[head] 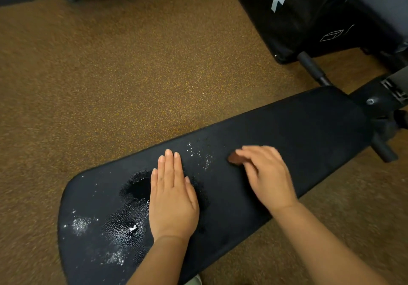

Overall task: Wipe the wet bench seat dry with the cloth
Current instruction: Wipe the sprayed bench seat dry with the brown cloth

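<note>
Table: the long black textured padded bench seat (287,130) runs from 7 o'clock to 2 o'clock across the brown speckled floor (110,75).
Wet patches: beaded water (130,209) lies at 7 o'clock of the left hand, untouched.
Left hand (173,198): open, flat, palm down, probably bracing the seat.
Right hand (267,174): blurred, curled over a small brown cloth (235,159), pressing it onto the table at 3 o'clock of the left hand.
Judgement: most wiping remains.

Left hand (173,198) flat, fingers together, right hand (265,172) curled, blurred
</note>
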### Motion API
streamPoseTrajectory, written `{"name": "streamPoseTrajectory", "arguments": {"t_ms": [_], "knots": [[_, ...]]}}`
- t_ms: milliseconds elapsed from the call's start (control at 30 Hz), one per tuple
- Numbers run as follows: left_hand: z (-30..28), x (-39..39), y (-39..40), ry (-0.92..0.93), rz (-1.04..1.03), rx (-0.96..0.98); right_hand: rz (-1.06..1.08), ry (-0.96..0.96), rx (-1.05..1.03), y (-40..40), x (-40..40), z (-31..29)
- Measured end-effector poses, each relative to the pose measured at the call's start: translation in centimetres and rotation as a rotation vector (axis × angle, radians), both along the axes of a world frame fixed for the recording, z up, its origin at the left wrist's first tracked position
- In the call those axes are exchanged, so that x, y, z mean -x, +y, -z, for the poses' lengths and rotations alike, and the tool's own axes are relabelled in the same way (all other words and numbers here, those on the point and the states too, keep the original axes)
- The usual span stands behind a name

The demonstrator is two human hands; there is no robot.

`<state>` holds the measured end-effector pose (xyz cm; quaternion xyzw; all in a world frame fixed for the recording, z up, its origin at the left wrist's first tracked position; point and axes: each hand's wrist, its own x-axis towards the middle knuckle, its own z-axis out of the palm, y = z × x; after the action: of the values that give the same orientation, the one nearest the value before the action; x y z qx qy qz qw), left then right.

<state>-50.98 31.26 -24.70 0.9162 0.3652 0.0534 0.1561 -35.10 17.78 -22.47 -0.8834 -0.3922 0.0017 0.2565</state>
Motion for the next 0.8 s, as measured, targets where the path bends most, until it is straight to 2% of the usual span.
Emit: {"name": "streamPoseTrajectory", "arguments": {"t_ms": [100, 200, 267, 333, 400, 467, 533, 600, 700, 800], "knots": [[0.3, -0.1, 0.0, -0.003, 0.004, -0.003, 0.037, 0.016, -0.067, 4.6, 2.5, 0.7], [0.3, 0.0, 0.2, -0.02, 0.009, 0.012, -0.191, 0.038, -0.066, 3.7, 6.6, 0.4], [-0.1, 0.1, 0.4, -0.082, -0.004, 0.054, -0.262, 0.039, -0.052, 1.1, 6.0, 0.0], [-0.7, -0.3, 1.0, -0.135, -0.016, 0.075, -0.215, 0.025, -0.024, -0.7, 3.5, -0.3], [-0.9, -0.9, 1.8, -0.142, -0.021, 0.044, -0.07, -0.004, 0.004, -0.5, 0.7, -0.3], [-0.6, -1.4, 2.4, -0.096, -0.032, 0.011, 0.081, -0.007, -0.01, 1.7, -1.0, 0.1], [0.0, -1.6, 2.6, -0.044, -0.031, -0.019, 0.129, 0.006, -0.053, 4.9, -0.5, 0.7], [0.4, -1.6, 2.4, -0.018, -0.027, -0.03, 0.013, 0.007, -0.083, 6.8, 2.1, 1.0], [0.4, -1.5, 2.3, -0.014, -0.028, -0.034, -0.246, 0.01, -0.079, 4.5, 4.2, 0.7], [0.1, -1.5, 2.3, 0.002, -0.025, -0.037, -0.223, -0.004, -0.033, 1.2, 0.7, 0.0]]}}
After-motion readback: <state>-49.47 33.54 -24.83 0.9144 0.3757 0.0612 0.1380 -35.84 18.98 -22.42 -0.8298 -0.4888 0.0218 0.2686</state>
